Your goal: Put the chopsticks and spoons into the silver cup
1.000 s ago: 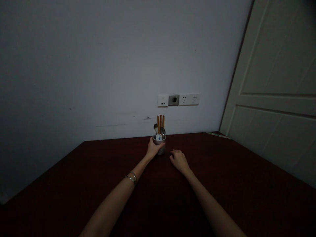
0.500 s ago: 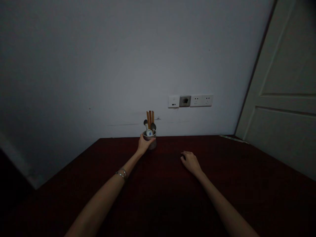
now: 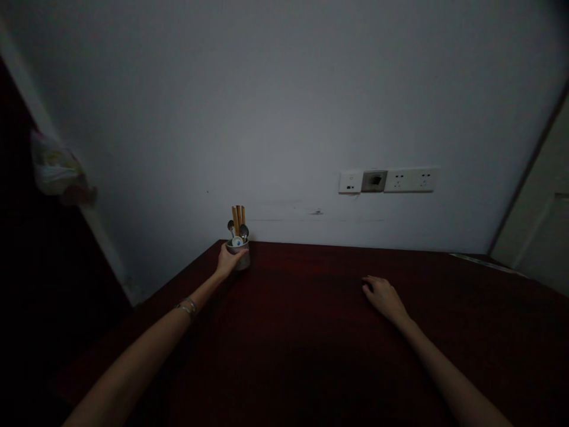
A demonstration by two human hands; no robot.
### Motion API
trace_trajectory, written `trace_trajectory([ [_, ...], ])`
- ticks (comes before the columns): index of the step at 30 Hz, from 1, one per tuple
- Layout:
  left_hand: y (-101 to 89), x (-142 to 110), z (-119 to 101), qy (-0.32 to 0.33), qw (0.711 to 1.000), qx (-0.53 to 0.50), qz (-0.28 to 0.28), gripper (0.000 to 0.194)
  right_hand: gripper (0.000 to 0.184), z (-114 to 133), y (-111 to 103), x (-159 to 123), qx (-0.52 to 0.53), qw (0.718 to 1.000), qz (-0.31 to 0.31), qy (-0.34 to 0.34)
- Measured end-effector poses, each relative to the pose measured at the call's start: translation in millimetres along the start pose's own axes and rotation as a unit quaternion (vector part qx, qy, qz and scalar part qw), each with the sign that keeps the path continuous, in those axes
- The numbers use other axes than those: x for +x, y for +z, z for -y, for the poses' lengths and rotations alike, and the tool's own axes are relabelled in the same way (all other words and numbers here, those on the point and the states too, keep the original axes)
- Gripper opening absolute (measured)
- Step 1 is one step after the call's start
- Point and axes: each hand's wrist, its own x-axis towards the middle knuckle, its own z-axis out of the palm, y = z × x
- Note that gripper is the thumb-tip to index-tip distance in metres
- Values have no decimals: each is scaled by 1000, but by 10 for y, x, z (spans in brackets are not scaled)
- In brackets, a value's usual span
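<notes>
A small grey cup (image 3: 242,259) stands near the far left corner of a dark red table (image 3: 311,332). It holds wooden chopsticks (image 3: 237,216) and metal spoons (image 3: 243,231). My left hand (image 3: 226,261) is wrapped round the cup's left side, and a bracelet sits on that wrist. My right hand (image 3: 384,296) lies flat on the table to the right, fingers stretched out, holding nothing.
A white wall rises behind the table, with a row of sockets (image 3: 389,180) at right. A pale door (image 3: 540,231) stands at the far right. A bag (image 3: 56,169) hangs at the dark left edge.
My left hand has slid the cup leftward along the table's back edge, toward the far left corner. The view has turned left. My right hand stays flat on the table.
</notes>
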Motion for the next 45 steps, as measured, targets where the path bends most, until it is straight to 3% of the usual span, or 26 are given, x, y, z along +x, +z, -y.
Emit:
trace_trajectory([
  [5, -292, 27, 214, -13, 999, 29, -27, 77, 39, -29, 23, 3, -15, 1000, 6, -12],
  [12, -475, -39, 352, -55, 996, 52, -44, 75, 41, -88, 71, 3, -21, 999, 8, -30],
  [25, -530, -138, 429, -39, 997, 38, -50, 74, 44, -158, 103, 32, -26, 999, 29, -34],
  [45, -541, -204, 499, -23, 1000, -3, -17, 77, 42, -199, 149, 36, -8, 998, 8, -54],
])
